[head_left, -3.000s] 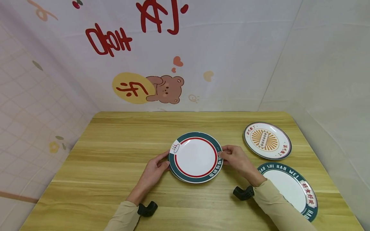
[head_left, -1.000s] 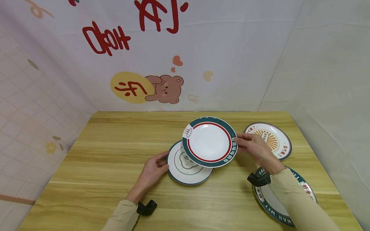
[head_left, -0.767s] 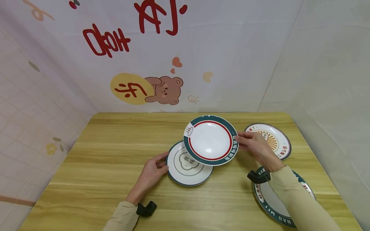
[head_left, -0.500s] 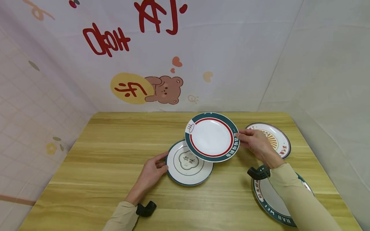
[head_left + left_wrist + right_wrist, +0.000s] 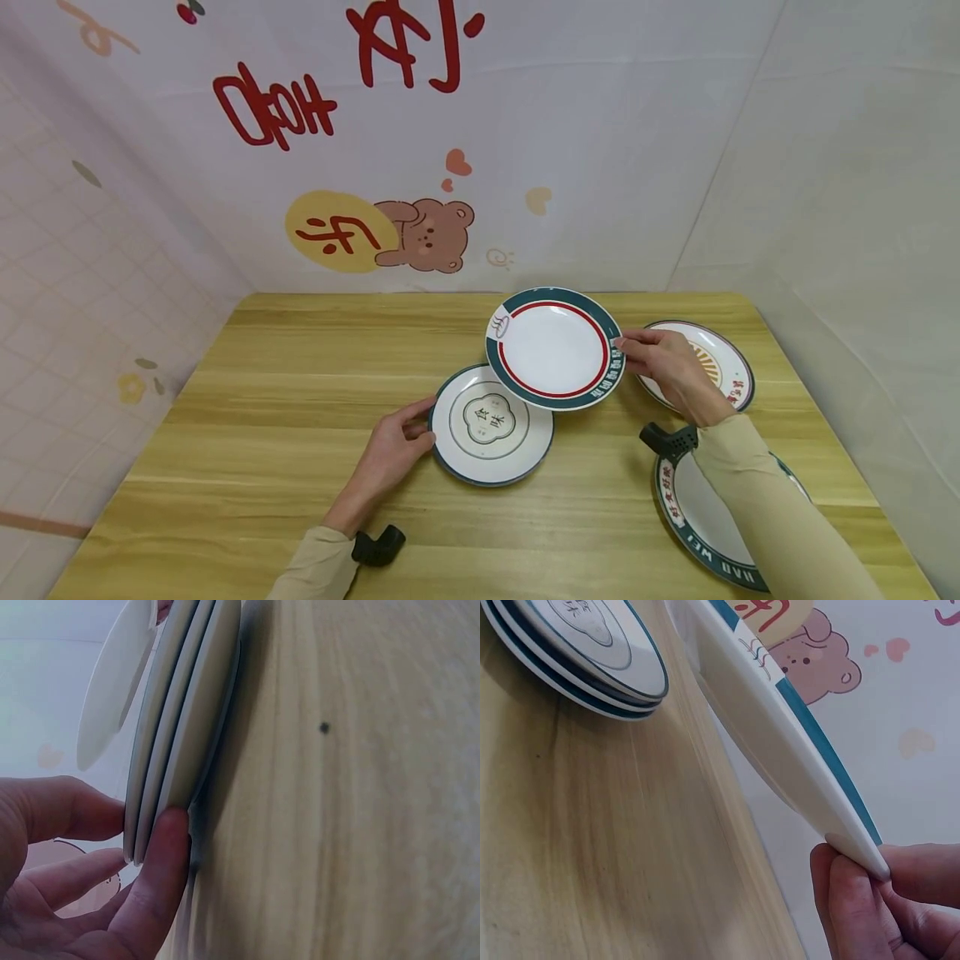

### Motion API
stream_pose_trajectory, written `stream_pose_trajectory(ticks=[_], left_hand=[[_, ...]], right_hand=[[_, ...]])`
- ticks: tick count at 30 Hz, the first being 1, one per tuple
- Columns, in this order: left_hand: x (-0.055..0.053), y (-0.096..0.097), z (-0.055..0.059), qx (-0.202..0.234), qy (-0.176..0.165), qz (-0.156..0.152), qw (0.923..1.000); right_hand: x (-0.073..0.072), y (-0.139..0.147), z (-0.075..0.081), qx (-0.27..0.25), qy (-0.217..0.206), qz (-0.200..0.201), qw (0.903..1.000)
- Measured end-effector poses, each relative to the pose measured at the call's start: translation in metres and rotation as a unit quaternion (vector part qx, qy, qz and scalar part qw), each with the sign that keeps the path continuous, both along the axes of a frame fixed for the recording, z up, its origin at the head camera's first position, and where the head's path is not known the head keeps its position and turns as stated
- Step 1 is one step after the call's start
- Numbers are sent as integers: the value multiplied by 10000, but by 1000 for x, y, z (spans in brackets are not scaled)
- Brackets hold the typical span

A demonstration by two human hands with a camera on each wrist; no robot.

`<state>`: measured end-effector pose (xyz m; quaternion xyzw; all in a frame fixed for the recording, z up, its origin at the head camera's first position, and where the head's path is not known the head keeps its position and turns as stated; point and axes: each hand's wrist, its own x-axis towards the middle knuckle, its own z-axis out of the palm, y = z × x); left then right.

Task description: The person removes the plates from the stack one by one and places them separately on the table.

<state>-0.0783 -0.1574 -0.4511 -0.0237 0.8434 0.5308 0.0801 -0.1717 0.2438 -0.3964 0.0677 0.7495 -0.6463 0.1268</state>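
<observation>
My right hand point(image 5: 671, 367) pinches the right rim of a white plate point(image 5: 555, 350) with a green border and a red ring. This plate is raised and tilted, and partly overlaps a stack of plates point(image 5: 457, 446) in the head view. The top plate of the stack bears a grey flower-shaped emblem. At the stack's left rim, my left hand point(image 5: 390, 450) grips the edges between thumb and fingers. Several plate edges point(image 5: 176, 712) show one above another in the left wrist view. The right wrist view shows the pale underside of the held plate point(image 5: 772, 742).
On the wooden table point(image 5: 300, 358), a small plate with an orange sunburst point(image 5: 731, 362) lies at the back right, partly behind my right hand. A larger green-rimmed plate point(image 5: 701, 517) lies in front of it, partly under my right forearm. A printed curtain point(image 5: 600, 125) stands behind.
My right hand has lifted the green-and-red plate off the stack and carried it up and to the right, exposing the emblem plate below. My left hand has stayed at the stack's rim.
</observation>
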Motion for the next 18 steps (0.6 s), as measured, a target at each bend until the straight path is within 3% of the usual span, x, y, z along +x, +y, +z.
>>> stream_pose_trajectory(ticks=[18], left_hand=[[3,-5,-1,-60,47,28,10000]], right_hand=[[-11,5,-7,106,-155,-215,9996]])
